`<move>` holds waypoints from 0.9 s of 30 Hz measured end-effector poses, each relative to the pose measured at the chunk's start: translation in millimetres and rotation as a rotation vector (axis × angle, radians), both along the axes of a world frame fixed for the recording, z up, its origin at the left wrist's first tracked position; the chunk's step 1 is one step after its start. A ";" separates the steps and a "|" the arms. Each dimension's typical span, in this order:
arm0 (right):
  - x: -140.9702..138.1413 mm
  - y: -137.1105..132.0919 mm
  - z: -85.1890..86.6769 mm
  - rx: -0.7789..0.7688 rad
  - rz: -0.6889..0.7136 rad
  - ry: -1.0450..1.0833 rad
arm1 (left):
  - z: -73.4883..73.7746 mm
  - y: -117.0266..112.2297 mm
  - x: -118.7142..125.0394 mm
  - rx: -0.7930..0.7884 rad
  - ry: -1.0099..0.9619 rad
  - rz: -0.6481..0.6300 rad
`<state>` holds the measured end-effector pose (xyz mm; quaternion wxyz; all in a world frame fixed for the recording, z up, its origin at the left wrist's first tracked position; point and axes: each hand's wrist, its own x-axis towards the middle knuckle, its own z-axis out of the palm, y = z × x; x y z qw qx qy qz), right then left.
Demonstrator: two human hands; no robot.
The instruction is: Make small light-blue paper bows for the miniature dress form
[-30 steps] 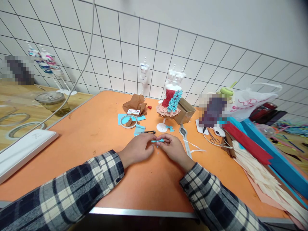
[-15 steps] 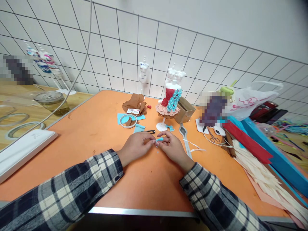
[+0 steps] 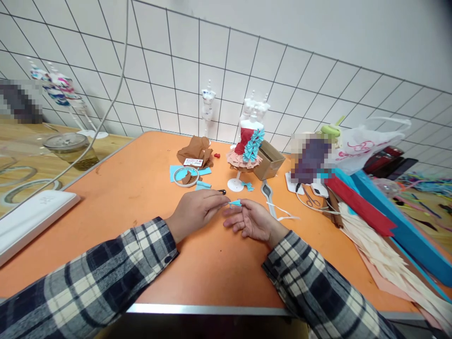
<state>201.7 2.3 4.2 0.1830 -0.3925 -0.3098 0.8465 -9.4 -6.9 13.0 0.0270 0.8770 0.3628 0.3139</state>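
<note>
A small folded piece of light-blue crepe paper (image 3: pixel 235 203) is between my two hands, above the orange table. My left hand (image 3: pixel 197 209) pinches its left end, with the fingers pressed together and the palm down. At the right end, my right hand (image 3: pixel 256 221) grips it with the fingertips, palm turned up and the other fingers loosely stretched below. Beyond the hands stands a small dress form (image 3: pixel 249 143) in a red bodice with blue ruffles and a pink ruffled skirt. A scrap of blue paper (image 3: pixel 248 186) lies by its white base.
Left of the form are brown crepe paper (image 3: pixel 195 149), a tape roll (image 3: pixel 175 178) and blue sheets. A cardboard box (image 3: pixel 271 162), scissors (image 3: pixel 311 197), and red (image 3: pixel 356 205) and cream paper strips (image 3: pixel 367 249) lie to the right. A white power bank (image 3: pixel 38 221) sits at left.
My right hand has turned palm up and its lower fingers have stretched out. My left fingers have straightened over the blue paper, which now shows a flatter, pointed shape. The view has shifted slightly.
</note>
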 end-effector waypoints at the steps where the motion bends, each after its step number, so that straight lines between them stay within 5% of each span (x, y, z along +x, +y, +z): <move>1: 0.9 0.1 -0.7 -0.006 0.021 0.008 | 0.5 0.5 -1.4 0.029 0.022 -0.020; 14: 1.0 -0.9 -10.6 0.409 -0.187 -0.163 | 7.0 2.4 -2.4 0.115 0.296 -0.145; 27: 1.2 2.1 -10.4 1.034 -0.071 -0.552 | -1.4 4.0 0.1 0.113 0.449 -0.162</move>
